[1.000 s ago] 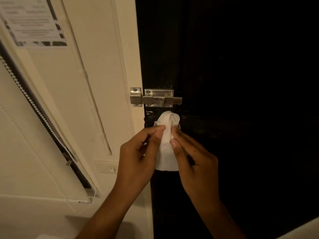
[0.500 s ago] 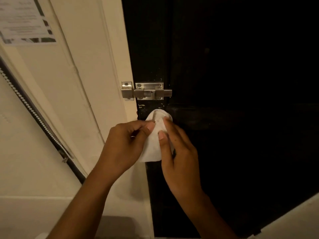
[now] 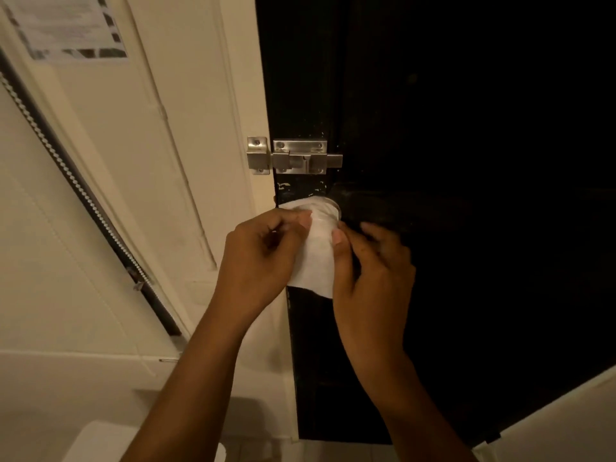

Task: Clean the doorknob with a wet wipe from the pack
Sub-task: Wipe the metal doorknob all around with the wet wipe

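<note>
A white wet wipe (image 3: 316, 251) is draped over the doorknob on the black door (image 3: 450, 228); only a thin metal rim of the doorknob (image 3: 335, 208) shows above the wipe. My left hand (image 3: 263, 258) pinches the wipe's left side between thumb and fingers. On the other side, my right hand (image 3: 370, 265) presses its thumb and fingers against the wipe's right edge. The wipe's lower end hangs free between the two hands. The pack of wipes is not in view.
A steel slide bolt (image 3: 295, 157) sits just above the knob, spanning door and cream frame (image 3: 246, 95). A window blind with a bead chain (image 3: 73, 181) runs diagonally at left, below a paper notice (image 3: 66, 25). A pale surface (image 3: 100, 441) lies at the bottom left.
The wipe has been pulled lower and wrapped tighter around the knob, uncovering its rim. My right hand shifted to the wipe's right side, and both hands sit a little further apart.
</note>
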